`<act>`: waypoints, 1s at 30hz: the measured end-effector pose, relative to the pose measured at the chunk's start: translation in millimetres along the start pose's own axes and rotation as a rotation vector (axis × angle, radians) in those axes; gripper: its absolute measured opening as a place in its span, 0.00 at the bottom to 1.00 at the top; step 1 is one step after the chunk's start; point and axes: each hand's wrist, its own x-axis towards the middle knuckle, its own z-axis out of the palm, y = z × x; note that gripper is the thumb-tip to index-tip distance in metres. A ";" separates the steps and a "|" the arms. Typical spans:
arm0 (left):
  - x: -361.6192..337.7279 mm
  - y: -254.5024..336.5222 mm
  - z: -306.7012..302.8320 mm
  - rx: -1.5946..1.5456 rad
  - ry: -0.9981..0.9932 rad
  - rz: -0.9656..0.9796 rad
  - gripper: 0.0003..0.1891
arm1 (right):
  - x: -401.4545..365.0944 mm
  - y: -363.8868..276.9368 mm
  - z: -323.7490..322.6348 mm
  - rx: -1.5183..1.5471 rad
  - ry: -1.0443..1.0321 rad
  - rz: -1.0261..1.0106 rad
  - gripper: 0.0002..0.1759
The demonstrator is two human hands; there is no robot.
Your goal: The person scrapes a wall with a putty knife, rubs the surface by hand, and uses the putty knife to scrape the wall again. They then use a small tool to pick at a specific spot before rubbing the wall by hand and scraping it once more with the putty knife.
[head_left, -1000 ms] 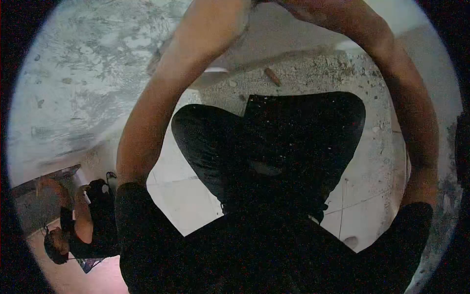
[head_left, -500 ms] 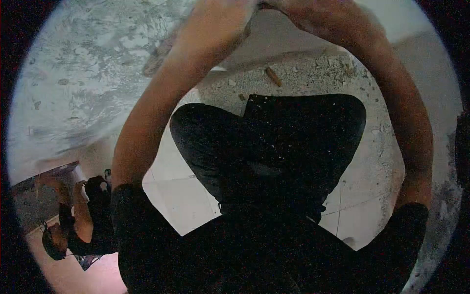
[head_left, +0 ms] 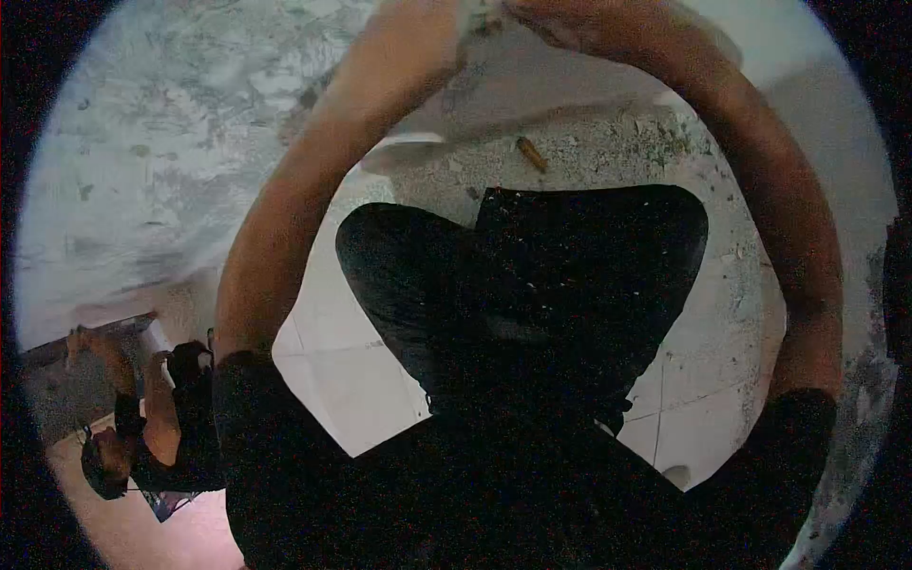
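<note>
My left hand [head_left: 426, 33] is at the top edge of the view, in front of a grey, rough-plastered wall [head_left: 180, 123]. It is smeared by motion, and its fingers are cut off or blurred. My right hand [head_left: 560, 24] reaches in from the other side, its fingertips near the top centre. A gap lies between the two hands. A small dark spot shows there, too blurred to name. Whatever either hand holds is hidden. Both arms curve forward around my bent knees [head_left: 589, 228], which are in dark trousers dotted with pale specks.
Crumbled debris [head_left: 608, 142] lies along the foot of the wall, with a brown elongated fragment [head_left: 532, 154] on it. Pale floor tiles [head_left: 332, 380] show beside my legs. At the lower left, another person [head_left: 157, 418] in dark clothing has an arm raised near a dark panel.
My left hand has moved a little left, away from the right hand, so the gap between them is wider. My right hand has stayed almost in place. The other person has barely moved.
</note>
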 end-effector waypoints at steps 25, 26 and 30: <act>-10.0 10.3 18.3 -0.100 0.343 0.136 0.11 | -8.5 -17.1 -0.4 0.068 0.031 0.163 0.15; -16.9 13.0 11.0 -0.129 0.397 0.085 0.11 | -1.4 -18.0 -19.5 0.070 0.022 0.136 0.16; -6.9 11.7 48.6 -0.099 0.216 0.102 0.09 | -12.9 -32.3 7.7 0.095 -0.007 0.138 0.15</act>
